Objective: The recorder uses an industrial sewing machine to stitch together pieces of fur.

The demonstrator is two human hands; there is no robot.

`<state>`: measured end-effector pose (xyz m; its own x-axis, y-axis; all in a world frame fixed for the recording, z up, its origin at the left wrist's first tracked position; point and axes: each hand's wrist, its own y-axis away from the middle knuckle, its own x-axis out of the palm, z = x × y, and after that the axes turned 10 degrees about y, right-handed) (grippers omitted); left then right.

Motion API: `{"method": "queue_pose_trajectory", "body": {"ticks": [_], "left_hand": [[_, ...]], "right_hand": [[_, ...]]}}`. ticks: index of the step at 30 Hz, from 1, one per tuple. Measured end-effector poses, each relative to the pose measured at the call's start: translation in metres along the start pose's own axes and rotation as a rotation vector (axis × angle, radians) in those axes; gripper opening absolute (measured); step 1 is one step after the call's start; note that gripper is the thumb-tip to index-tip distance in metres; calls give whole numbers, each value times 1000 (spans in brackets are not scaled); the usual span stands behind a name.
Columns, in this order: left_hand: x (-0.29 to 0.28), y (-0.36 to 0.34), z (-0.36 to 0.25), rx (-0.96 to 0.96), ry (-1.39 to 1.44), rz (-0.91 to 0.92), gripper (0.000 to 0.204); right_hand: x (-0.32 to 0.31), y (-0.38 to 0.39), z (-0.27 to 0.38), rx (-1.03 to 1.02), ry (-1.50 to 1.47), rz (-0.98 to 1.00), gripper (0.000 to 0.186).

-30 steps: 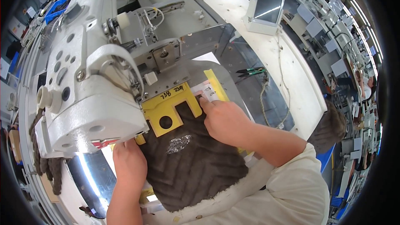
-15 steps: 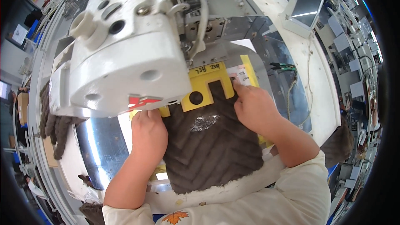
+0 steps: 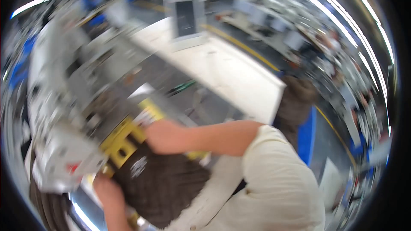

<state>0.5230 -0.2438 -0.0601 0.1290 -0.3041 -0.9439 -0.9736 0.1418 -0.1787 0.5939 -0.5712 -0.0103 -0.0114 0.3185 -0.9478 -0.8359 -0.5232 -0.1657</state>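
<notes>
Dark brown plush fabric point(image 3: 160, 192) lies in front of me with a yellow template plate point(image 3: 121, 147) over its far edge. A small silvery patch point(image 3: 138, 167) sits on the fabric. My right hand point(image 3: 160, 136) is at the plate's right end, beside a yellow-and-white strip point(image 3: 150, 110). My left hand point(image 3: 108, 188) rests at the fabric's left edge, just below the white head of a sewing machine point(image 3: 70, 156). Motion blur smears the fingers of both hands, so their grip cannot be made out.
Green-handled thread snips point(image 3: 182, 87) lie beyond my right hand. A small screen unit point(image 3: 186, 21) stands on the white tabletop point(image 3: 222, 66). More brown plush point(image 3: 295, 102) hangs past the table's right end, by a blue surface point(image 3: 307, 137).
My view has swung to the right and blurred, so the machine and fabric now appear farther left and turned. Both hands stay beside the fabric and template.
</notes>
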Motion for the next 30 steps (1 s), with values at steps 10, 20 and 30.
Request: {"method": "queue_pose_trajectory", "body": {"ticks": [10, 20, 30], "left_hand": [[0, -23, -16, 354, 68, 3, 33], [-23, -19, -16, 86, -130, -105, 40], [-34, -12, -59, -91, 29, -7, 39]], "right_hand": [[22, -22, -13, -26, 146, 30, 16], [56, -41, -14, -170, 224, -40, 36], [-15, 6, -4, 144, 48, 137, 58]]}}
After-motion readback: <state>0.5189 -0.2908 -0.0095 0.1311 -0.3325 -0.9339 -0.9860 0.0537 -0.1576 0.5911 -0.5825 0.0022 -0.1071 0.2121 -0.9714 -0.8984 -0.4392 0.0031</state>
